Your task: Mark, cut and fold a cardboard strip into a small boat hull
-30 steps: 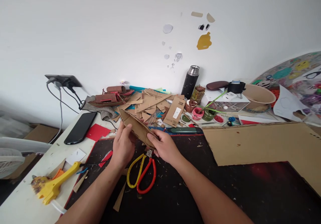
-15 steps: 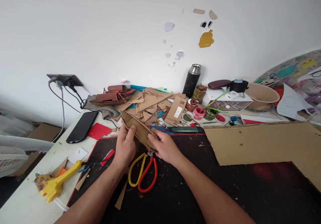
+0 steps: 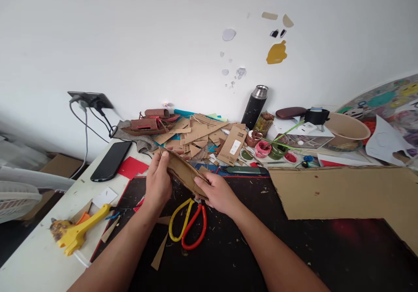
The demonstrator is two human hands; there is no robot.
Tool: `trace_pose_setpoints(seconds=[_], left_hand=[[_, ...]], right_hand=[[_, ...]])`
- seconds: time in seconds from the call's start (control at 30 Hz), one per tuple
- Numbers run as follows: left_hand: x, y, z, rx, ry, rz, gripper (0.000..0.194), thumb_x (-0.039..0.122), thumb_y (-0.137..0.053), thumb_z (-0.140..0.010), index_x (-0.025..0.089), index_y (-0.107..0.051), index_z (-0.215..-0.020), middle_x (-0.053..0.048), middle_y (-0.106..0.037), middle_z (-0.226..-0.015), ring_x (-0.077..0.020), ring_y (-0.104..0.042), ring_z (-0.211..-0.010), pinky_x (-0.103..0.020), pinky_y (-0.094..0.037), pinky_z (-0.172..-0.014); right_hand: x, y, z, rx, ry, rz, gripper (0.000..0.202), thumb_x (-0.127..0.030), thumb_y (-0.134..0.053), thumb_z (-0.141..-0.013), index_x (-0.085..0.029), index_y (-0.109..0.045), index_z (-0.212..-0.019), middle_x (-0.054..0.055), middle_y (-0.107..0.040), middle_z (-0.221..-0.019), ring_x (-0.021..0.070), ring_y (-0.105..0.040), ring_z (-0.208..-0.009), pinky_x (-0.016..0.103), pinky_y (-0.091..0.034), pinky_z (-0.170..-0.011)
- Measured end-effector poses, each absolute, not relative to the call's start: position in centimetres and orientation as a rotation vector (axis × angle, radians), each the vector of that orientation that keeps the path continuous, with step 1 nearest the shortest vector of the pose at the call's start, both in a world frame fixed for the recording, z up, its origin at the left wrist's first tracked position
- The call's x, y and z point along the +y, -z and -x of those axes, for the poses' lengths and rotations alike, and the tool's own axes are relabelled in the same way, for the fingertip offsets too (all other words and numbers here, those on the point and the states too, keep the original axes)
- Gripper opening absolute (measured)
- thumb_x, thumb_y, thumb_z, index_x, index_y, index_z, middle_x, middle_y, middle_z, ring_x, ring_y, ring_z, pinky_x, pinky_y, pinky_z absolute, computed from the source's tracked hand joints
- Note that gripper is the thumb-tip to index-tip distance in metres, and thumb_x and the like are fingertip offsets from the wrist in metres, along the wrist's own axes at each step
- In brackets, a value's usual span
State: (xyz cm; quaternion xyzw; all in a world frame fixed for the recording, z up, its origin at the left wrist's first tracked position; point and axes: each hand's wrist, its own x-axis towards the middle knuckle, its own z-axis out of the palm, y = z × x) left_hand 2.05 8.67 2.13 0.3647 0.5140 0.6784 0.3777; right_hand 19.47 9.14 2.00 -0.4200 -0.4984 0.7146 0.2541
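Observation:
A folded piece of brown cardboard [image 3: 184, 172] is held tilted above the dark mat, between both hands. My left hand [image 3: 159, 181] grips its upper left end, thumb on the near face. My right hand [image 3: 217, 192] pinches the lower right end, thumb on top and fingers beneath. Scissors with one yellow and one red handle [image 3: 194, 224] lie just below the cardboard, their blades hidden under it. A thin cardboard triangle [image 3: 160, 252] rests on the mat left of the scissors.
Cardboard scraps [image 3: 199, 130], brown model boats [image 3: 148, 124] and open paint pots [image 3: 263, 148] line the back. A yellow glue gun [image 3: 76, 231] and a black phone [image 3: 111, 161] are at left. A large cardboard sheet [image 3: 326, 191] covers the right. A black flask [image 3: 254, 106] stands behind.
My left hand has moved slightly up along the cardboard to its upper left end. The cardboard has turned a little in my hands. The camera view has shifted slightly left.

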Motion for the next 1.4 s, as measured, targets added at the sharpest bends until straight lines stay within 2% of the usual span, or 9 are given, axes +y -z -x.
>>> trace_pose_setpoints(seconds=[0.13,0.23,0.37,0.5,0.67,0.8,1.03,1.23,1.4], left_hand=[[8.9,-2.4,-1.1,1.224,-1.726,-0.847,0.038,0.053,-0.073,-0.094,0.023,-0.068,-0.117,-0.01,-0.079,-0.117,-0.0295,-0.079,-0.104,-0.046,-0.063,-0.093],[8.9,-2.4,-1.4,1.206,-1.756,-0.817,0.039,0.052,-0.078,-0.091,0.021,-0.069,-0.112,-0.011,-0.079,-0.114,-0.0294,-0.079,-0.103,-0.045,-0.063,-0.092],[8.7,-2.4,-1.9,1.175,-1.804,-0.784,0.038,0.049,-0.082,-0.088,0.02,-0.067,-0.108,-0.01,-0.08,-0.109,-0.0292,-0.079,-0.103,-0.045,-0.062,-0.093],[8.5,-2.4,-1.9,1.142,-1.81,-0.767,0.037,0.044,-0.084,-0.087,0.021,-0.067,-0.11,-0.009,-0.08,-0.111,-0.0284,-0.079,-0.105,-0.044,-0.062,-0.094],[8.6,-2.3,-1.7,1.116,-1.811,-0.735,0.041,0.04,-0.088,-0.082,0.02,-0.068,-0.113,-0.009,-0.081,-0.112,-0.0269,-0.08,-0.096,-0.044,-0.063,-0.091],[8.7,-2.6,-1.8,1.109,-1.817,-0.729,0.04,0.038,-0.088,-0.081,0.021,-0.069,-0.111,-0.008,-0.081,-0.109,-0.0265,-0.08,-0.094,-0.043,-0.063,-0.089],[8.9,-3.6,-1.1,1.139,-1.847,-0.771,0.042,0.054,-0.073,-0.094,0.018,-0.074,-0.116,-0.012,-0.082,-0.105,-0.0298,-0.081,-0.094,-0.048,-0.063,-0.09],[8.8,-3.5,-0.9,1.143,-1.836,-0.822,0.037,0.05,-0.081,-0.089,0.019,-0.074,-0.108,-0.012,-0.082,-0.105,-0.0312,-0.079,-0.103,-0.049,-0.061,-0.096],[8.8,-3.3,-0.9,1.132,-1.86,-0.8,0.032,0.048,-0.082,-0.089,0.02,-0.075,-0.104,-0.011,-0.082,-0.101,-0.0295,-0.079,-0.098,-0.048,-0.061,-0.097]], right_hand=[[9.1,-0.9,-19.6,-1.41,-1.887,1.111,0.032,-0.052,-0.069,-0.1,-0.024,-0.076,-0.114,0.005,-0.072,-0.09,0.0203,-0.069,-0.071,0.023,-0.048,-0.052],[9.1,-0.2,-19.6,-1.442,-1.834,1.08,0.036,-0.056,-0.068,-0.1,-0.026,-0.077,-0.118,0.008,-0.076,-0.099,0.0254,-0.073,-0.084,0.028,-0.055,-0.059],[9.1,0.4,-19.4,-1.467,-1.798,1.033,0.036,-0.055,-0.067,-0.101,-0.025,-0.077,-0.118,0.01,-0.077,-0.12,0.0312,-0.074,-0.106,0.035,-0.062,-0.075],[9.1,0.3,-19.5,-1.487,-1.787,1.026,0.032,-0.051,-0.064,-0.103,-0.024,-0.077,-0.117,0.01,-0.077,-0.122,0.0327,-0.072,-0.112,0.036,-0.062,-0.077],[9.1,-0.1,-19.7,-1.505,-1.772,1.035,0.032,-0.05,-0.065,-0.103,-0.025,-0.077,-0.12,0.009,-0.078,-0.116,0.0299,-0.074,-0.1,0.033,-0.059,-0.069],[9.1,-0.5,-19.8,-1.549,-1.748,1.077,0.034,-0.051,-0.066,-0.103,-0.026,-0.077,-0.123,0.007,-0.076,-0.093,0.0264,-0.072,-0.081,0.03,-0.052,-0.059],[9.1,-1.4,-19.9,-1.568,-1.807,1.085,0.04,-0.057,-0.065,-0.102,-0.024,-0.076,-0.121,0.003,-0.069,-0.077,0.015,-0.053,-0.049,0.025,-0.036,-0.043],[9.1,-1.0,-19.9,-1.562,-1.784,1.065,0.043,-0.058,-0.065,-0.101,-0.024,-0.077,-0.125,0.007,-0.074,-0.09,0.0207,-0.067,-0.064,0.024,-0.039,-0.045],[9.1,-0.5,-20.0,-1.565,-1.822,1.085,0.044,-0.06,-0.065,-0.101,-0.024,-0.076,-0.124,0.002,-0.068,-0.077,0.0135,-0.051,-0.045,0.023,-0.033,-0.038]])
